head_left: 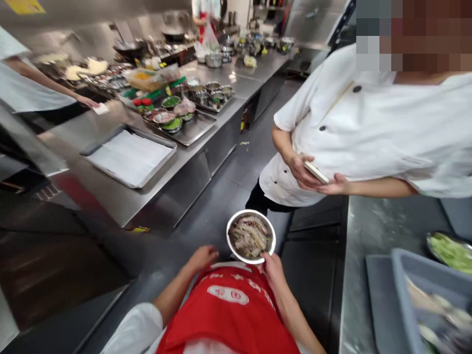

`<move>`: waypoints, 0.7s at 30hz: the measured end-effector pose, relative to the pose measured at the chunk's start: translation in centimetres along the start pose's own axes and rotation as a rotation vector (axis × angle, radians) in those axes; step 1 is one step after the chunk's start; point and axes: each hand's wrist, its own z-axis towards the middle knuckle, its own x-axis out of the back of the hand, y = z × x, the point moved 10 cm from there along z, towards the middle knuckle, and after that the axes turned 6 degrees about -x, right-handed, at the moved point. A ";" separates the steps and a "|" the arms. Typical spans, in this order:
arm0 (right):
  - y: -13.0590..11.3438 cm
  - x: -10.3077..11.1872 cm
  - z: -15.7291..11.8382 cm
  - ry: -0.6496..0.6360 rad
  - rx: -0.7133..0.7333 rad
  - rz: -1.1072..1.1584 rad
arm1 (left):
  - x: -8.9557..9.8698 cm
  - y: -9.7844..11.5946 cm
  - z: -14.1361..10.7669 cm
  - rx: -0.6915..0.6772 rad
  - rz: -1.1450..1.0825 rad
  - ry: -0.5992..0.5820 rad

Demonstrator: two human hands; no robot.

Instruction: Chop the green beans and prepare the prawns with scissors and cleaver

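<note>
A round metal bowl point(273, 239) of raw, grey-brown shrimp point(250, 235) is held out in front of my red apron point(224, 314). My right hand point(273, 269) grips its near right rim, thumb over the edge and fingers mostly hidden below. To the left of the bowl, apart from it, my left hand point(204, 256) hangs in the air with loosely bent fingers and nothing in it. The shrimp lie heaped inside the bowl, which looks roughly level.
A co-worker in a white jacket point(332, 132) stands close ahead on the right, holding a phone point(316, 172). On the left steel counter are a paper-lined tray point(129, 156) and a tray with small bowls point(195, 129). A grey bin point(400, 295) stands at right. Another arm point(55, 83) reaches in from the left.
</note>
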 end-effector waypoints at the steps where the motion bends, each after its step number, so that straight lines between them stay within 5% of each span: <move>1: -0.6 -0.4 0.5 -0.010 -0.010 -0.016 | 2.6 2.6 0.7 -0.058 -0.031 0.115; 3: -1.6 -0.8 1.7 -0.021 -0.042 -0.037 | 7.5 7.0 1.3 -0.092 -0.089 0.309; 5: -2.6 -1.1 2.9 -0.032 -0.062 -0.052 | 10.7 11.3 1.7 -0.127 -0.117 0.359; 7: -3.8 -1.6 3.7 -0.044 -0.059 -0.068 | 12.2 15.4 2.1 -0.209 -0.121 0.305; 10: -5.8 -2.6 3.8 -0.038 -0.020 -0.076 | 11.7 19.3 2.9 -0.344 -0.101 0.164; 15: -6.9 -5.3 4.4 -0.006 0.014 -0.020 | 9.1 17.8 7.5 -0.354 0.040 0.020; 21: -7.5 -7.3 6.2 0.099 0.025 0.004 | 10.6 16.8 9.3 -0.345 -0.096 -0.139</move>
